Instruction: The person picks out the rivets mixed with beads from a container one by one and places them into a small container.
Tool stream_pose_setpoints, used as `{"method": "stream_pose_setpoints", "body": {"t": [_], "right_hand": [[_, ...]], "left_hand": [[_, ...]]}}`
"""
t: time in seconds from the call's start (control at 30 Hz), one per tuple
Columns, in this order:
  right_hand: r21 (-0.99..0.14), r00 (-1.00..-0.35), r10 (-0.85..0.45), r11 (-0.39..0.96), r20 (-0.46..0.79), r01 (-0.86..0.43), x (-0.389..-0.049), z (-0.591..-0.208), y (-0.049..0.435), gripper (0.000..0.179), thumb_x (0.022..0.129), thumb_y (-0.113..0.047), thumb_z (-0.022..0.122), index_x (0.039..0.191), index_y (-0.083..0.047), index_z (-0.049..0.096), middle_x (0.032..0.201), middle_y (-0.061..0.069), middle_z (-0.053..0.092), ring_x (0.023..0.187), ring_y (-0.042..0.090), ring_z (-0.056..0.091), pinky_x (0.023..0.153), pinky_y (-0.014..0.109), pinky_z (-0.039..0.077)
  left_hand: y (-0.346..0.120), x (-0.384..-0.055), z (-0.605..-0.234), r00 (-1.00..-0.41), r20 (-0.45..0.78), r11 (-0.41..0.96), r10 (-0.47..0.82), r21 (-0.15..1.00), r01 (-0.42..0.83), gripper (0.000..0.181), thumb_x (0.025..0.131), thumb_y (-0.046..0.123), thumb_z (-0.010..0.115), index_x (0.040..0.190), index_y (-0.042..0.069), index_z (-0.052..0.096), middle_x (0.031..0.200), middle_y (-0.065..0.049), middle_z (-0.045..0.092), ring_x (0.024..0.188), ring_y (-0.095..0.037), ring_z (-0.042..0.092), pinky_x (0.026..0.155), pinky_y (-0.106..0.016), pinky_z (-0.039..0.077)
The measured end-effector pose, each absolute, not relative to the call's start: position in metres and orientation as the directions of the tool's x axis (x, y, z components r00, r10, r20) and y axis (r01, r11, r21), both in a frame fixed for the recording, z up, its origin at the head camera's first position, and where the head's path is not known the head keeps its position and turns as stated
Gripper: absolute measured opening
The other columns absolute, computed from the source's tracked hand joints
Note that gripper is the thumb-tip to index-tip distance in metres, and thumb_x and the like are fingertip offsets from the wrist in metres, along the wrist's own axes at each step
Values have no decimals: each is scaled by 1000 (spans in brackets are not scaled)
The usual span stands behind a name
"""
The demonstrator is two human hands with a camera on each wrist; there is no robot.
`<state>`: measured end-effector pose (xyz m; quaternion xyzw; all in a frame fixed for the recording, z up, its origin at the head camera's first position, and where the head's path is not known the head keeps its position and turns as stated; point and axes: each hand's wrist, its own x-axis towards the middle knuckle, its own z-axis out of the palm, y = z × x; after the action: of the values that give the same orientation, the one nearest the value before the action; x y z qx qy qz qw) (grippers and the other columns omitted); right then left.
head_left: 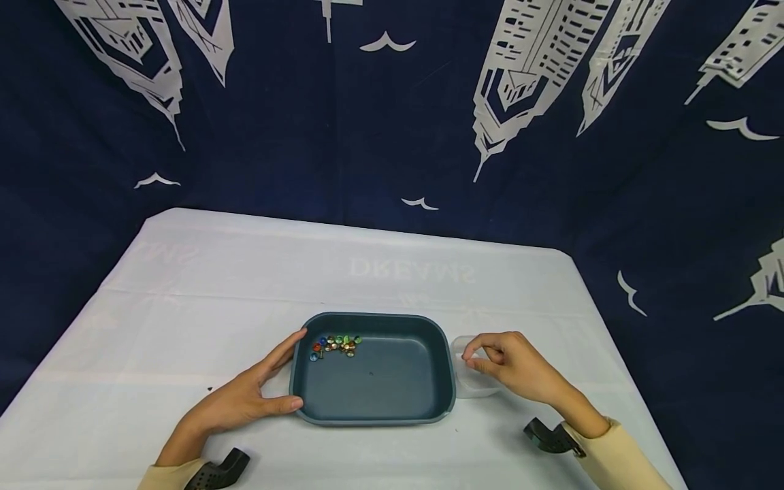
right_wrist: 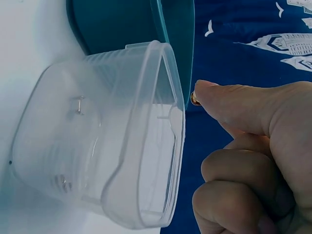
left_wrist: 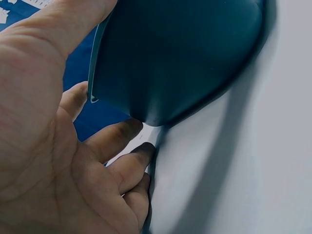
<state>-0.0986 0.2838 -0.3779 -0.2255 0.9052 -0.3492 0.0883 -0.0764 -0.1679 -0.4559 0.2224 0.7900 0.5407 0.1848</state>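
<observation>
A dark teal tray (head_left: 398,388) lies on the table, with several small shiny coloured pieces (head_left: 333,344) in its far left corner. My left hand (head_left: 245,398) rests spread against the tray's left side, thumb and fingers touching its rim and outer wall. My right hand (head_left: 514,364) hovers over a clear plastic container (right_wrist: 117,131) standing right beside the tray. Between thumb and index finger, it pinches a small glassy amber piece (right_wrist: 195,99), partly hidden by the thumb. Small metallic-looking bits (right_wrist: 79,105) show through the container's wall.
White cloth (head_left: 202,327) covers the table. Behind it hangs a dark blue curtain (head_left: 275,136) with white building and bird prints. A tiny dark speck (head_left: 210,388) lies on the cloth, left of the tray.
</observation>
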Motion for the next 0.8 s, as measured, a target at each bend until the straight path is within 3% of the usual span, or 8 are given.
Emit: {"method": "stream_pose_setpoints", "body": {"t": [0.23,0.57,0.8], "right_hand": [[-672,-892,-453,659,5,-338,-96,-376,288,9,88,-16,78,95,-20,74,57,-12,24,51,-3,23,66,21,48],[-675,-902,-433,669,-11,-313,-96,-377,291,10,88,-16,77,97,-12,75,57,-12,24,51,-2,23,59,21,44],[-663,-895,-446,670,-2,-333,-99,-377,290,7,89,-16,77,96,-16,75,57,-13,24,51,-2,23,59,22,45]], "left_hand": [[-167,-76,-455,-834,-55,318,549,936,148,96,92,22,75,162,35,10,169,-11,9,150,-46,19,107,-79,17],[-167,-77,-456,-830,-54,311,555,939,146,96,92,22,75,162,34,10,169,-11,9,151,-45,18,108,-79,17],[-167,-76,-456,-835,-63,321,547,937,139,96,91,24,76,161,37,11,169,-11,9,151,-46,19,107,-79,18]]}}
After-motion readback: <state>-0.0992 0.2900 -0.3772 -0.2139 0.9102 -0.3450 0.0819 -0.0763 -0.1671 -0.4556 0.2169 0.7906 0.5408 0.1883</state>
